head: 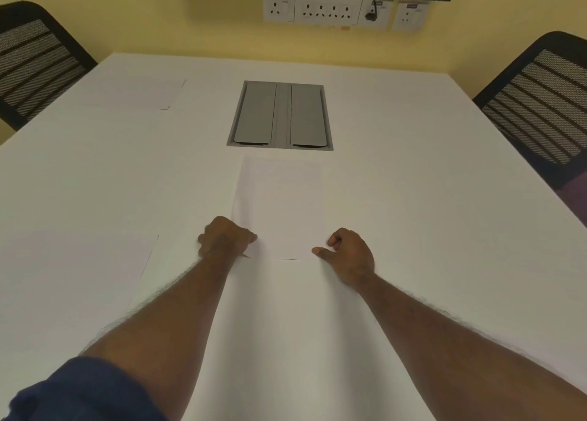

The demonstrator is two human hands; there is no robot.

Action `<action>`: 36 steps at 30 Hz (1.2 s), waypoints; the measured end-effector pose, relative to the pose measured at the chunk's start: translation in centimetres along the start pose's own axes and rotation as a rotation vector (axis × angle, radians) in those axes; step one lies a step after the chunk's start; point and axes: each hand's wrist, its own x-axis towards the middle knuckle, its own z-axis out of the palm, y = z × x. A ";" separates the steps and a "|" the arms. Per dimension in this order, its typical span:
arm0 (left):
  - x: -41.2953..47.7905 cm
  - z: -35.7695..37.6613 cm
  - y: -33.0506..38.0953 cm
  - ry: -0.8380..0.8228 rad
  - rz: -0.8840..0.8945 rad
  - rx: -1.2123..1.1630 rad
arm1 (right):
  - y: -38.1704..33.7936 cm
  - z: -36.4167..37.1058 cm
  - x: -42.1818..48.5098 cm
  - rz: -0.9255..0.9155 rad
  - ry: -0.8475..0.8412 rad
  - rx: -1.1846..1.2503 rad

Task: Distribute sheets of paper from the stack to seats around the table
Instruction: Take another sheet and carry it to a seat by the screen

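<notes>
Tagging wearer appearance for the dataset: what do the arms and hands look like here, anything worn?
Both hands, left hand and right hand, are bare: no gloves, rings, watch or bands visible. Forearms uncovered. Dark blue sleeve pushed up on the left arm; no right sleeve in view.

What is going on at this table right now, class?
A person stands at a white table, both hands on the near end of a paper stack. The left hand is closed over its near left corner; the right hand touches the near right corner. One sheet lies by the far left chair, another at the near left.
</notes>
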 end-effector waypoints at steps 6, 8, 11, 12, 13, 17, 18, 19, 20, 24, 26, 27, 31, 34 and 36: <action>0.8 -0.5 -0.2 0.002 0.085 -0.110 | -0.1 -0.2 0.0 0.010 -0.012 -0.006; 0.7 -0.4 -0.4 -0.007 0.165 -0.160 | -0.1 -0.3 0.0 0.006 -0.026 -0.011; -0.1 -0.3 -0.9 0.030 0.269 -0.242 | -0.3 -1.1 -0.3 0.031 -0.102 0.056; -0.6 -0.3 -1.0 0.042 0.292 -0.277 | -0.4 -1.5 -0.7 0.048 -0.130 0.107; -1.2 -0.3 -1.0 0.050 0.312 -0.314 | -0.4 -1.9 -1.1 0.065 -0.150 0.146; -4.6 -0.5 -0.8 0.058 0.324 -0.488 | 0.4 -3.5 -4.2 0.127 -0.149 0.245; -5.8 -0.5 -0.7 0.057 0.317 -0.536 | 0.5 -3.9 -5.0 0.157 -0.155 0.288; -7.0 -0.5 -0.6 0.055 0.313 -0.579 | 0.6 -4.4 -5.8 0.188 -0.169 0.348; -8.2 -0.5 -0.5 0.051 0.309 -0.613 | 0.5 -5.0 -6.6 0.222 -0.187 0.426; -13.7 -0.8 -0.2 0.030 0.291 -0.709 | 0.1 -8.1 -9.1 0.339 -0.190 0.708; -16.7 -1.2 0.0 0.028 0.266 -0.746 | 0.2 -10.2 -10.4 0.370 -0.177 0.798; -18.3 -1.4 0.1 0.029 0.251 -0.771 | 0.2 -11.4 -11.1 0.379 -0.184 0.847; -25.4 -2.7 0.7 0.015 0.258 -0.860 | 0.1 -16.5 -14.7 0.370 -0.237 1.066; -30.6 -3.4 0.8 -0.009 0.303 -0.880 | 0.5 -19.9 -17.7 0.296 -0.205 1.147; -33.8 -3.8 0.7 -0.028 0.337 -0.861 | 0.8 -22.3 -19.5 0.242 -0.175 1.181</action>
